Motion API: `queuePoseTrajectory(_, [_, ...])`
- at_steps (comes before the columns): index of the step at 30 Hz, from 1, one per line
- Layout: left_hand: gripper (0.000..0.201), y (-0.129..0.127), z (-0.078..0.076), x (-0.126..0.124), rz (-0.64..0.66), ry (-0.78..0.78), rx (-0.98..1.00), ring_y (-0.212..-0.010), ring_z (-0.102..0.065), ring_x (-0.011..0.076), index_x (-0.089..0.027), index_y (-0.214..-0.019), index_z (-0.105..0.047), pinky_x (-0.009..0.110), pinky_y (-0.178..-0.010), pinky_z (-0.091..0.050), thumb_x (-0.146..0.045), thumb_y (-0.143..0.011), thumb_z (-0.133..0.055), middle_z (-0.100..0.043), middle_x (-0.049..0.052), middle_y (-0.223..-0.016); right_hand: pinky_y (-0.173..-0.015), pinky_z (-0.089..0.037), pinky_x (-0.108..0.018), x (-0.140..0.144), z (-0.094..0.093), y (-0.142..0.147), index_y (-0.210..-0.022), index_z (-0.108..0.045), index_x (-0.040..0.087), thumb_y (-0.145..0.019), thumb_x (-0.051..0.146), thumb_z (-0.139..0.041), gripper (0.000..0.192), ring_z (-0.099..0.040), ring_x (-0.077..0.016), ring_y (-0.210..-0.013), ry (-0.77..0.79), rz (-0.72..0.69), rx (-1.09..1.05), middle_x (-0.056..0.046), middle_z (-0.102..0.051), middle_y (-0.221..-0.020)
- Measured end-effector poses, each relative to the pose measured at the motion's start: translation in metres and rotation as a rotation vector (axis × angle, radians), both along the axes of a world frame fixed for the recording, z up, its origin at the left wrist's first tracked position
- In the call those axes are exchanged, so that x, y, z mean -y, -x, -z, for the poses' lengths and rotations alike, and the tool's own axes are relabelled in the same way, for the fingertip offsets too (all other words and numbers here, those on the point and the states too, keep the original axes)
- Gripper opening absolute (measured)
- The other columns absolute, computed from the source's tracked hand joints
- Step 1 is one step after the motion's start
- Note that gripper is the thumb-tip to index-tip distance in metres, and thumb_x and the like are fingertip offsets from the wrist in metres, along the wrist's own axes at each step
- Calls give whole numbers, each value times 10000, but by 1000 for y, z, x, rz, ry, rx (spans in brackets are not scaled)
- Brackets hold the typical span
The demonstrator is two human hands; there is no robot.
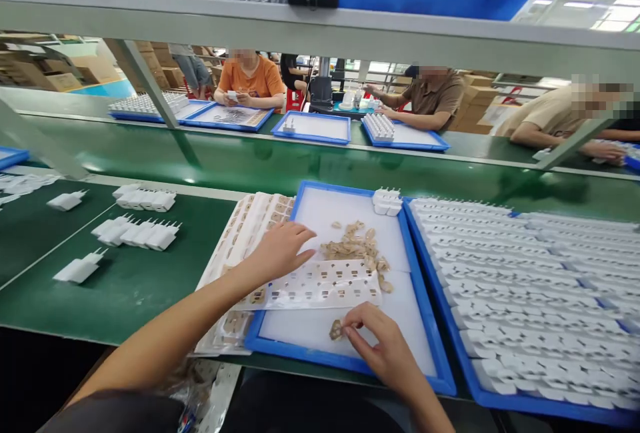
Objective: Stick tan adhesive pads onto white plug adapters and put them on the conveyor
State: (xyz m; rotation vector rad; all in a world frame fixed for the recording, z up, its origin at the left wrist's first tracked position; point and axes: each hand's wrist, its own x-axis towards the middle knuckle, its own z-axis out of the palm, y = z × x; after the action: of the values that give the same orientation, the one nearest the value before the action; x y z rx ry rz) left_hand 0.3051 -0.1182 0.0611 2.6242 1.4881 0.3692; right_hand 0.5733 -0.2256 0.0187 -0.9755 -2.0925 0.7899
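My right hand [383, 343] pinches a small brownish see-through adhesive piece [335, 331] between thumb and fingertips, low over the blue-rimmed tray [307, 349]. My left hand [284, 251] is open, its fingers stretched to the right and thumb apart, above a white die-cut sheet [305, 296] with rows of small cutouts. Whether that hand touches the sheet I cannot tell. The sheet lies partly across the tray. Behind it in the tray is a loose heap of similar brown pieces [353, 243]. A stack of sheets with brown stickers [235, 233] lies under my left forearm.
White plug adapters [387, 201] stand in the tray's far right corner. A second blue tray [463, 369] on the right holds rows of white adapters. More adapters [150, 233] lie on the green bench at left. Co-workers sit across the line, beyond a metal shelf frame [310, 23].
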Motion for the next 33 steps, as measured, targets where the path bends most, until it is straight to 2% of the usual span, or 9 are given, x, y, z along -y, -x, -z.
queuePoseTrajectory(4, [752, -95, -12, -84, 59, 20, 4, -1320, -480, 344, -174, -1458, -395, 434, -1025, -452, -463, -835, -701, -489, 186, -1453, -699, -508, -281, 4, 9, 0, -933, -605, 208, -976, 167, -511, 111, -624, -188, -776, -57, 49, -57, -40, -657, -836])
queuePoseTrajectory(6, [957, -139, -10, -124, 72, -1, -6, -1429, -322, 392, -160, -1517, -286, 491, -1099, -376, -488, -761, -772, -319, 229, -1560, -697, -505, -280, 6, 11, -1, -923, -599, 212, -965, 153, -502, 120, -626, -192, -781, -75, 68, -65, -39, -656, -836])
queuePoseTrajectory(9, [1083, -191, -6, -172, 120, -2, -37, -1484, -146, 437, -212, -1550, -204, 593, -1136, -280, -522, -705, -806, -177, 209, -1622, -688, -502, -270, 7, 16, -2, -893, -584, 222, -946, 146, -501, 124, -632, -192, -770, -94, 90, -54, -29, -655, -824])
queuePoseTrajectory(11, [1081, -213, -2, -195, 170, 43, -80, -1461, -208, 445, -278, -1543, -224, 602, -1089, -344, -517, -676, -822, -207, 184, -1619, -683, -502, -262, 8, 20, -1, -896, -580, 225, -939, 150, -500, 118, -636, -190, -769, -93, 99, -45, -27, -658, -829])
queuePoseTrajectory(14, [937, -229, 5, -216, 243, 121, -143, -1305, -466, 379, -344, -1468, -381, 484, -987, -473, -476, -657, -831, -404, 133, -1518, -674, -492, -253, 9, 26, 0, -905, -577, 228, -928, 158, -496, 109, -644, -186, -765, -101, 106, -51, -25, -668, -837])
queuePoseTrajectory(17, [692, -232, 12, -222, 275, 131, -157, -1170, -569, 308, -336, -1329, -546, 384, -928, -497, -420, -694, -807, -527, 84, -1367, -662, -469, -257, 9, 28, 0, -901, -566, 235, -913, 158, -498, 104, -649, -182, -749, -132, 94, -45, -15, -678, -833])
queuePoseTrajectory(22, [479, -212, 16, -217, 259, 102, -87, -1117, -585, 251, -309, -1228, -613, 335, -897, -493, -386, -776, -754, -566, 50, -1274, -643, -450, -264, 10, 24, -2, -919, -545, 239, -927, 136, -488, 119, -649, -181, -733, -173, 70, -19, -9, -677, -833])
queuePoseTrajectory(27, [316, -145, 11, -203, 150, 59, 25, -1028, -595, 222, -171, -1154, -615, 407, -894, -503, -348, -895, -650, -592, 84, -1208, -645, -470, -268, 8, 21, -3, -913, -541, 237, -975, 152, -452, 137, -652, -188, -742, -177, 40, -2, -21, -673, -834])
queuePoseTrajectory(33, [264, -74, -5, -169, 15, 55, 191, -897, -628, 190, -194, -1026, -676, 322, -839, -513, -326, -801, -708, -637, 59, -1062, -655, -494, -269, 9, 20, -3, -919, -554, 232, -991, 170, -462, 133, -651, -186, -744, -150, 37, -33, -20, -663, -825])
